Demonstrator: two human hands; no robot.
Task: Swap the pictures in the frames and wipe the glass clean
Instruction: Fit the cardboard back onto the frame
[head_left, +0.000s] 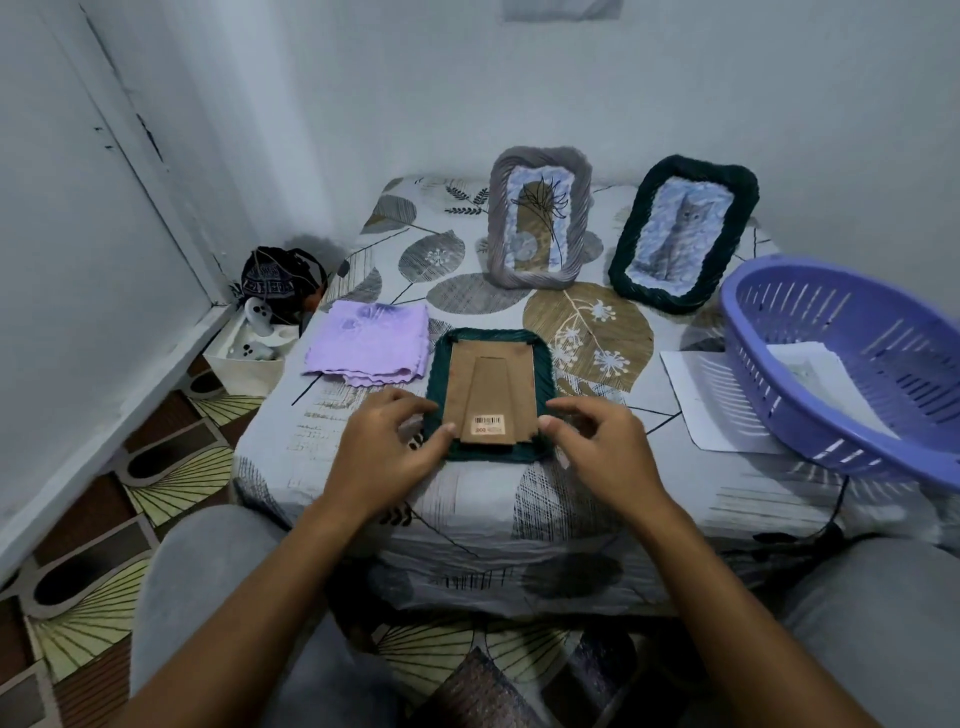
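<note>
A dark green woven frame (437, 379) lies face down at the table's near middle, its brown cardboard back (493, 387) with a barcode sticker facing up. My left hand (384, 447) sits at the frame's lower left corner with its thumb touching the rim. At the lower right corner my right hand (597, 447) does the same. Both hands' fingers are loosely curved. A grey woven frame (500, 218) with a leaf picture and a second dark green frame (631, 234) with a cat picture stand at the back. A folded lilac cloth (369, 343) lies left of the flat frame.
A purple plastic basket (852, 312) holding a white sheet stands at the right, partly over a white paper (696, 400). The table wears a leaf-patterned cover (587, 322). On the floor at the left are a white box with game controllers (249, 353) and a dark bag (275, 280).
</note>
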